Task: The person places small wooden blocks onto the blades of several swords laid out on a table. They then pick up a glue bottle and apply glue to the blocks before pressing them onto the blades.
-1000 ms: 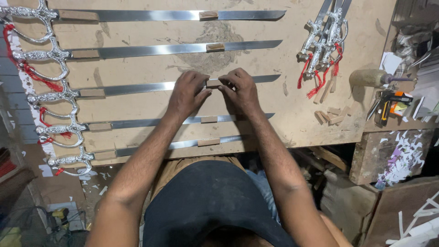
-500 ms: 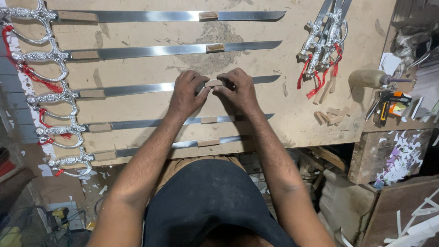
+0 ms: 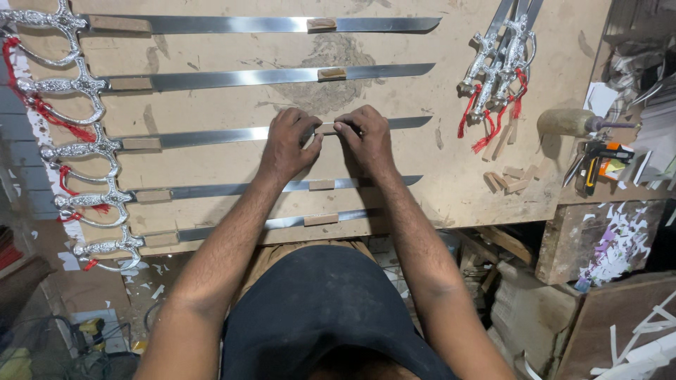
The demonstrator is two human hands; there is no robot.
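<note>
Both forearms reach straight forward over the desk (image 3: 436, 190), wrists bent down, and the left hand (image 3: 287, 144) and right hand (image 3: 366, 141) meet at the middle sword (image 3: 211, 135) of five laid in a row. Fingertips of both hands pinch a small tan band (image 3: 327, 129) wrapped around its blade, thumbs pressed in from either side. That sword lies flat, its silver hilt far off to the left, its tip just beyond the right hand. A bundle of swords (image 3: 503, 53) with red tassels lies well apart on the right, near loose tan blocks (image 3: 508, 179).
</note>
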